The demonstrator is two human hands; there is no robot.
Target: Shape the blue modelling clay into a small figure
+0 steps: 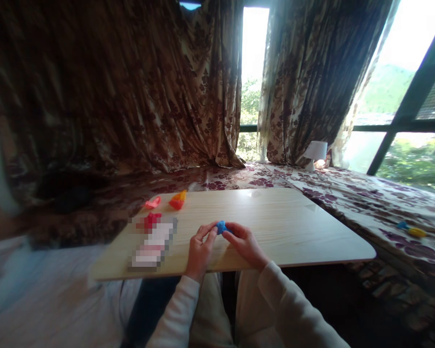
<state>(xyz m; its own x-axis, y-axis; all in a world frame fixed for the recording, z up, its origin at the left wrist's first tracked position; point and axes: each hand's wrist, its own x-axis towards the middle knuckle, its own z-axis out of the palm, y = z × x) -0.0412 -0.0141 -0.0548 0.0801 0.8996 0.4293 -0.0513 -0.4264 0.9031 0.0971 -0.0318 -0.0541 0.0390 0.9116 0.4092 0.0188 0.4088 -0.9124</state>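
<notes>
My left hand [200,250] and my right hand [243,244] meet over the near middle of a light wooden table [304,227]. Both pinch a small blue soft thing [221,226], probably a balloon, between their fingertips just above the tabletop. The left hand's fingers curl in from the left, the right hand's from the right. Both arms wear pale long sleeves.
An orange balloon [178,200] and a pink one [152,203] lie at the table's far left, with a red piece [152,218] beside a blurred packet [154,244]. A small white lamp [316,152] stands by patterned curtains. Blue and yellow bits [411,229] lie on the bedspread at right.
</notes>
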